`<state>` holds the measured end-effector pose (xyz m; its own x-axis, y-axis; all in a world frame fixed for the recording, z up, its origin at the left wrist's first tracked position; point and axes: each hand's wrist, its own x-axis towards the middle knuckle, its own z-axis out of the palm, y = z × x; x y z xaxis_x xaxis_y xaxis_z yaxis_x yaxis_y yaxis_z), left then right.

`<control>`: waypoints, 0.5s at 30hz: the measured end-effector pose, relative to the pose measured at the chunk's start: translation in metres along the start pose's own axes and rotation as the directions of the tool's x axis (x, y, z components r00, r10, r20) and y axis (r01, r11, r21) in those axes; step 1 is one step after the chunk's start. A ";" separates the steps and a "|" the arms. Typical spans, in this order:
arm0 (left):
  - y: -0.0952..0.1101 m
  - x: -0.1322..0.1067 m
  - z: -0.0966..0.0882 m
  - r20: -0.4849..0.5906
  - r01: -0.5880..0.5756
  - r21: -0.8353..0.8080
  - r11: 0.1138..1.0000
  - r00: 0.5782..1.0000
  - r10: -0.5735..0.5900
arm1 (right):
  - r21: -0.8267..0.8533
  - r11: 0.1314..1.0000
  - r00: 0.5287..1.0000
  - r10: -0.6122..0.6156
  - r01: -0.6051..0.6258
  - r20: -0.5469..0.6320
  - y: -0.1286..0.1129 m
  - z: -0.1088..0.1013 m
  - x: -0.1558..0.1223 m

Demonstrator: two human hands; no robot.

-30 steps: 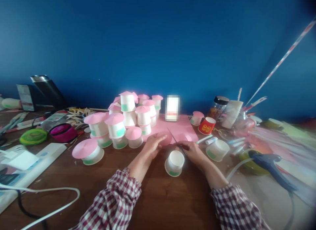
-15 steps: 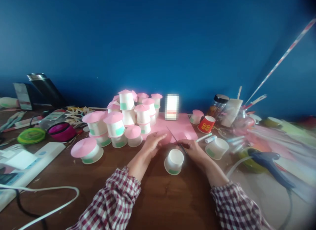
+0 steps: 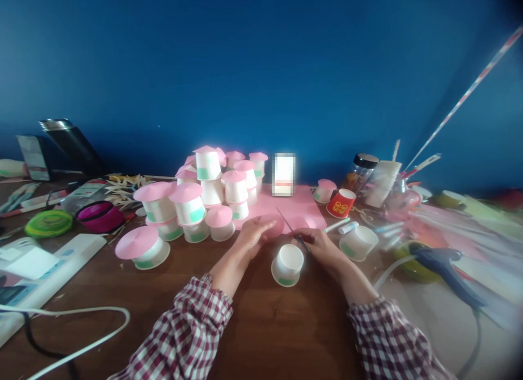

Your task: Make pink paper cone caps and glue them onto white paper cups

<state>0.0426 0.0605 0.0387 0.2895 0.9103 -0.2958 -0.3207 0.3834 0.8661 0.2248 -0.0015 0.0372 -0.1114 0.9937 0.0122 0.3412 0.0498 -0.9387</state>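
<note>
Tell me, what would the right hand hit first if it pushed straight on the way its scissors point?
Likely the pink paper disc that the left hand holds, just beside the scissors blade; depth is unclear.

Pink disc (image 3: 273,226): small round paper piece, pinched at its left edge by left hand (image 3: 252,236), held low.
Scissors (image 3: 292,230): thin blades, tilted, tips pointing up and away; handles hidden inside right hand (image 3: 321,246); blades just beside disc's right edge, contact not discernible.
Cup (image 3: 288,264): 1 white paper cup, wide rim down, green patch on near side, standing on table (image 3: 261,325) between both hands, just below scissors.
</note>
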 end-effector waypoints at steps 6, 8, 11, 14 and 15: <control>0.002 -0.003 0.001 -0.003 0.007 0.015 1.000 1.000 -0.007 | 0.005 1.000 1.000 0.006 -0.006 0.008 0.001 -0.001 -0.001; 0.002 -0.003 0.002 -0.004 0.011 0.015 1.000 1.000 -0.011 | -0.005 1.000 1.000 0.000 0.000 0.004 0.002 -0.001 -0.001; 0.001 -0.002 0.001 -0.002 0.012 0.014 1.000 1.000 -0.012 | -0.005 1.000 1.000 0.003 -0.003 0.002 0.003 -0.001 -0.001; 0.000 -0.002 0.001 0.005 0.012 0.013 1.000 1.000 -0.012 | 0.000 1.000 1.000 0.007 -0.007 0.003 0.003 -0.001 -0.001; 0.000 -0.002 0.001 0.007 0.013 0.012 1.000 1.000 -0.013 | -0.002 1.000 1.000 0.004 -0.004 0.004 0.003 -0.001 -0.001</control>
<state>0.0430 0.0588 0.0400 0.3002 0.9041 -0.3041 -0.3060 0.3933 0.8670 0.2270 -0.0021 0.0351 -0.1132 0.9935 0.0068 0.3432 0.0455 -0.9382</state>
